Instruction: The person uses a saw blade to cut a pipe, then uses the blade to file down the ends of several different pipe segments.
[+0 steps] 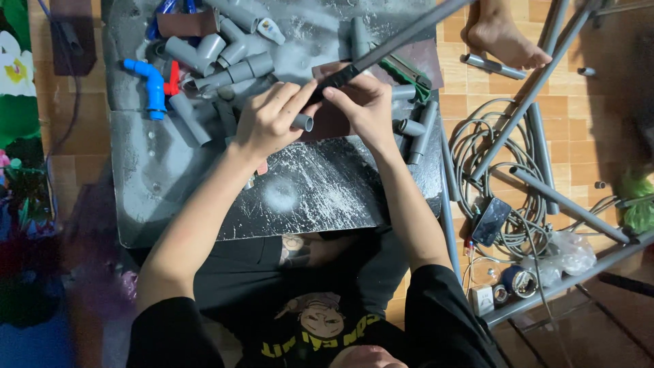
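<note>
My left hand (269,119) and my right hand (368,105) meet over a scratched dark metal board (306,191). Both pinch the dark-wrapped end (335,78) of a long grey pipe (409,31) that runs up and right out of view. A short grey pipe stub (303,123) sticks out under my left hand's fingers. A brown sheet (327,126) lies on the board beneath the hands.
Several grey pipe fittings (225,61), a blue elbow (151,83) and a red piece (173,76) are piled at the board's far left. On the tiled floor to the right lie long grey pipes (538,82), coiled cable (487,146), a phone (490,221), tape rolls (519,281) and another person's bare foot (501,34).
</note>
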